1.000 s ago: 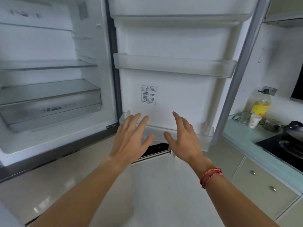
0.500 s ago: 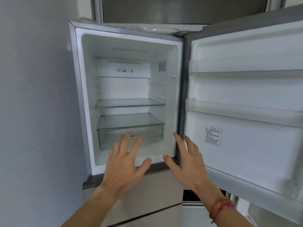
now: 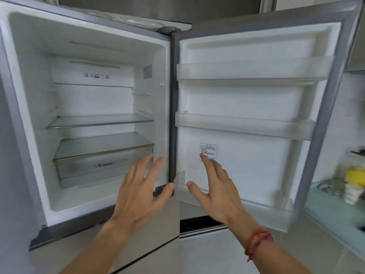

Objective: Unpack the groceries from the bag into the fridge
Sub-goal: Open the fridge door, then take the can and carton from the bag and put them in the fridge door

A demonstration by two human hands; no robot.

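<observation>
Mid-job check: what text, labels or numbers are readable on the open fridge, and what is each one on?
No text is legible.
White sticker on the door: printed lines, too small to read.
Marks on the control strip at the back of the fridge: blurred.
Grey sticker on the right inner wall: blurred.
Label on the drawer: blurred.

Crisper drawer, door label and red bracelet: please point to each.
crisper drawer [image 3: 94,169], head view, front panel.
door label [image 3: 209,149], head view, its middle.
red bracelet [image 3: 257,236], head view, the cord.
</observation>
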